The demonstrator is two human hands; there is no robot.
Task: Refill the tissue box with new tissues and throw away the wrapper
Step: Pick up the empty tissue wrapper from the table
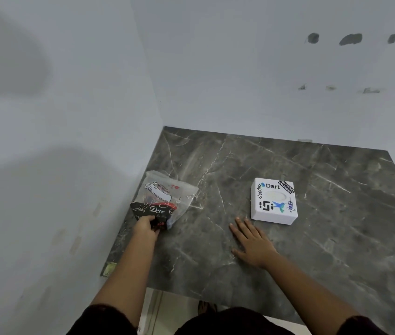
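Observation:
A clear plastic tissue wrapper [165, 197] with a black and red "Dove" print lies on the dark marble table [288, 250] near the left wall. My left hand [146, 227] is closed on its near, printed end. A white square tissue box [274, 201], covered in stickers and with an oval hole in its top, stands to the right of the wrapper. My right hand [252, 243] rests flat on the table with fingers spread, just in front of the box's near left corner and not touching it. Whether the wrapper holds tissues I cannot tell.
Pale walls meet in a corner behind the table, the left wall [58, 189] right beside the wrapper. The table's near edge [191, 296] runs just in front of my body, with pale floor [167, 308] below it.

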